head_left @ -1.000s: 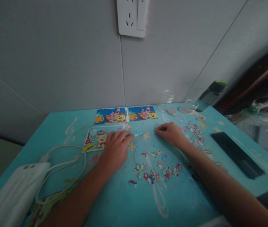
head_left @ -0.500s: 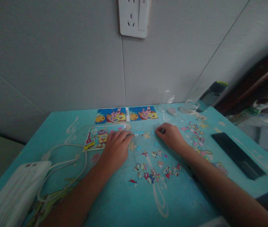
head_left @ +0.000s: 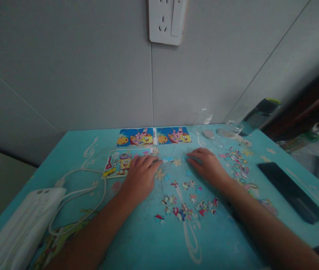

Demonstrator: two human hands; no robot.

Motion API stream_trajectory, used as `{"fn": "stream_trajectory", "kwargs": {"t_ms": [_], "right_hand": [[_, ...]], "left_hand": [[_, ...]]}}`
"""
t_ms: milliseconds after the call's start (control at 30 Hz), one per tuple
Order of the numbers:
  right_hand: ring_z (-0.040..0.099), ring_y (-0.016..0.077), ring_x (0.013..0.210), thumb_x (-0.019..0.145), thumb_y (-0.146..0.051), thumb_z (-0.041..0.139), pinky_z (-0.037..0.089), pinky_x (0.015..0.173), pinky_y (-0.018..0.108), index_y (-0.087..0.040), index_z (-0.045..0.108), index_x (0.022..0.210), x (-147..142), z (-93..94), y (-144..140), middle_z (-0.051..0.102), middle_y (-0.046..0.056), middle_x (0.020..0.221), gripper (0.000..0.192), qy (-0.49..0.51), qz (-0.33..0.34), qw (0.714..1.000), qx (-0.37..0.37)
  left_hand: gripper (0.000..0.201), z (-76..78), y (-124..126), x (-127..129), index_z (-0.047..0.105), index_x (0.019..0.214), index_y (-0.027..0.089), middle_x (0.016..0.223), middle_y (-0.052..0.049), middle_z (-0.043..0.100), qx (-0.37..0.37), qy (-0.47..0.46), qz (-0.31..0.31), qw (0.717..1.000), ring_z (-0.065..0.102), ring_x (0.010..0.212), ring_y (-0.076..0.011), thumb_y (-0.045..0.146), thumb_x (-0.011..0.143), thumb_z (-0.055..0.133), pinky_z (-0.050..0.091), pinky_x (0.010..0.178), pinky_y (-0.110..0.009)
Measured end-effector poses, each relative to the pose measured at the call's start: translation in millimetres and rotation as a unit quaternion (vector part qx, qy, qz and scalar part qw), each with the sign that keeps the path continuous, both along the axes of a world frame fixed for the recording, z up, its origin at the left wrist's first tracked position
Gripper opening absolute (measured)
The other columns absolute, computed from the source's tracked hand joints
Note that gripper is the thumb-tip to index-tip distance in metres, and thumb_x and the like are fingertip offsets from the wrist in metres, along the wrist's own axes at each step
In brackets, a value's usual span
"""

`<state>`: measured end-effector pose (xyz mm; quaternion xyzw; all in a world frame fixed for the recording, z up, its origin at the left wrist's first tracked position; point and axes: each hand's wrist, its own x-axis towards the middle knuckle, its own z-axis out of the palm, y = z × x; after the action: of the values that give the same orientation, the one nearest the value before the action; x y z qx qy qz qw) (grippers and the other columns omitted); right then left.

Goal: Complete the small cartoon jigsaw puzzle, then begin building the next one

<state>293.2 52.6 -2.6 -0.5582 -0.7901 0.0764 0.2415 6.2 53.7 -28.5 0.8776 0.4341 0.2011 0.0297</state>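
My left hand (head_left: 140, 177) lies flat on the turquoise table (head_left: 137, 240), its fingertips on the right edge of a partly built cartoon puzzle (head_left: 120, 162). To its right, my right hand (head_left: 208, 165) rests palm down with the fingers stretched out, holding nothing. Loose puzzle pieces (head_left: 186, 204) lie scattered just in front of both hands. A few light blue pieces (head_left: 170, 159) sit between the two hands' fingertips. More loose pieces (head_left: 236, 163) spread to the right of my right hand.
Two cartoon picture cards (head_left: 153, 136) lie at the table's back edge. A white power strip (head_left: 15, 225) with its cable (head_left: 76, 191) sits front left. A black phone (head_left: 291, 191) lies at right. Small clear cups (head_left: 234, 127) stand back right. A wall socket (head_left: 166, 22) is above.
My right hand has gone from a loose fist to flat, outstretched fingers on the table. My left hand has stayed on the puzzle. The view has tilted slightly.
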Motion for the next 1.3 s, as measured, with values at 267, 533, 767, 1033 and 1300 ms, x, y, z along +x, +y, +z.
{"fn": "stream_trajectory", "kwargs": {"t_ms": [267, 533, 767, 1033, 1300], "right_hand": [[0.064, 0.0245, 0.097, 0.093, -0.029, 0.063, 0.051, 0.092, 0.04, -0.024, 0.075, 0.111, -3.3, -8.1, 10.8, 0.068, 0.009, 0.104, 0.022, 0.006, 0.003, 0.999, -0.033], [0.064, 0.0223, 0.097, 0.092, -0.027, 0.065, 0.051, 0.09, 0.038, -0.021, 0.073, 0.107, -1.3, -2.4, 15.3, 0.067, 0.009, 0.105, 0.018, 0.032, 0.031, 0.997, -0.062], [0.062, 0.0217, 0.101, 0.093, -0.026, 0.064, 0.05, 0.093, 0.037, -0.021, 0.071, 0.107, -3.7, 1.9, 19.9, 0.067, 0.008, 0.106, 0.017, 0.014, 0.094, 0.994, -0.051], [0.062, 0.0215, 0.099, 0.093, -0.026, 0.063, 0.05, 0.091, 0.037, -0.02, 0.069, 0.107, -2.7, -3.3, 24.5, 0.066, 0.008, 0.106, 0.016, 0.023, 0.12, 0.992, -0.039], [0.062, 0.0221, 0.098, 0.093, -0.026, 0.064, 0.051, 0.09, 0.039, -0.022, 0.068, 0.107, -1.8, -7.0, 27.5, 0.066, 0.008, 0.105, 0.015, 0.038, 0.126, 0.991, -0.026]], "left_hand": [[0.054, 0.5, -0.2, 0.8, 0.06, 0.131, 0.025, 0.133, -0.007, 0.061, -0.001, 0.001, 0.003, 1.0, 0.049, 0.127, -0.0281, 0.004, 0.083, 0.046, 0.028, 0.113, -0.053], [0.052, 2.2, -1.5, 1.1, 0.06, 0.13, 0.025, 0.132, -0.006, 0.062, -0.002, 0.0, 0.003, 1.0, 0.049, 0.126, -0.028, 0.004, 0.084, 0.045, 0.028, 0.113, -0.053], [0.053, 1.5, -0.7, 0.8, 0.06, 0.13, 0.026, 0.132, -0.007, 0.061, 0.001, -0.002, 0.002, 1.0, 0.048, 0.127, -0.0284, 0.004, 0.083, 0.047, 0.028, 0.113, -0.053], [0.05, 4.2, -1.8, 1.5, 0.06, 0.13, 0.024, 0.132, -0.006, 0.061, -0.007, 0.01, 0.006, 1.0, 0.048, 0.127, -0.0288, 0.005, 0.086, 0.047, 0.027, 0.114, -0.054], [0.053, 3.4, -2.0, 1.8, 0.061, 0.13, 0.025, 0.131, -0.006, 0.062, -0.005, -0.004, 0.005, 1.0, 0.05, 0.125, -0.0279, 0.004, 0.083, 0.049, 0.029, 0.113, -0.054]]}}
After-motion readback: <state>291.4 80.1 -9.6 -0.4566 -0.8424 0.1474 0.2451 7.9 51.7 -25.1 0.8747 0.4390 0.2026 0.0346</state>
